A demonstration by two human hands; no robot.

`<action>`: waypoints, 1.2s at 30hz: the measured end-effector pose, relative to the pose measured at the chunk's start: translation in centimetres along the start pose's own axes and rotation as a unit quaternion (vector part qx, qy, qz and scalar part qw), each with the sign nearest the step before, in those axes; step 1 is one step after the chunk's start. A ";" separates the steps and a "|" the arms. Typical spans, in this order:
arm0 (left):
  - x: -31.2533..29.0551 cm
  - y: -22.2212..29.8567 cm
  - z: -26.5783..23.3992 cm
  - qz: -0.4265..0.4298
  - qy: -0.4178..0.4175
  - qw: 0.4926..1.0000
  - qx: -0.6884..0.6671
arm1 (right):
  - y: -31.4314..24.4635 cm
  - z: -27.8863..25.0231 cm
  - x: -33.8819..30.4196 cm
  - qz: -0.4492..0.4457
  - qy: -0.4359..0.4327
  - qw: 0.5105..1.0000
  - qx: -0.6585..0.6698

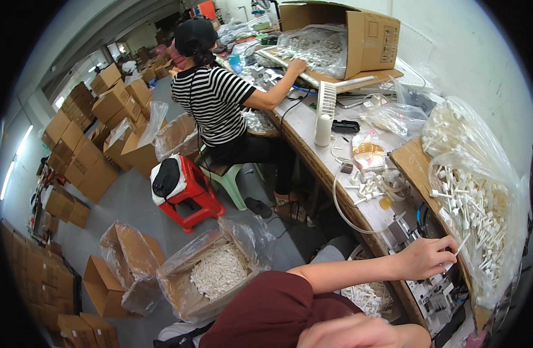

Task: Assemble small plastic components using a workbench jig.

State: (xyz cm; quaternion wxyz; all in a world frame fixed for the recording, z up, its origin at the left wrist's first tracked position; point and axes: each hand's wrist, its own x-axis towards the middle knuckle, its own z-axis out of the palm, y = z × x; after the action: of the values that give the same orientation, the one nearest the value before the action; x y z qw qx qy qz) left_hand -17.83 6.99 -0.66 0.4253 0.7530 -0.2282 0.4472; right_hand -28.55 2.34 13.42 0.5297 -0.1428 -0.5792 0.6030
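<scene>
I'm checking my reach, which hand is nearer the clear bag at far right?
Left. The left hand is beside the clear bag; the right hand is farther, at the picture's bottom.

The head-mounted fisheye view looks down from above the wearer, upright and unmirrored. The left hand (350,333) is very near the lens; the workbench (297,119) recedes toward the top, the floor (136,213) leftward.

White stick (463,244) in left hand (432,258) beside bag (513,169)
</scene>
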 end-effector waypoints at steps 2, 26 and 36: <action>-0.3 0.2 -0.6 0.001 0.007 1.000 0.007 | 3.1 0.5 -0.8 -0.051 -0.003 0.996 0.075; -1.6 0.2 0.5 -0.030 -0.055 0.998 -0.005 | 1.1 -2.0 -4.4 -0.051 -0.015 0.992 0.118; -1.4 -0.1 1.4 -0.052 -0.097 0.993 -0.028 | -1.5 -2.9 -9.3 -0.115 0.133 0.977 -0.123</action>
State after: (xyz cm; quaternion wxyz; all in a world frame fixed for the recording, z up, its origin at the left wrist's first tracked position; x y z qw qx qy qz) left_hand -17.82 5.81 -2.21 0.4450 0.7914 -0.2417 0.3423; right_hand -21.83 -3.90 9.77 0.6459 -0.2185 -0.5860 0.4378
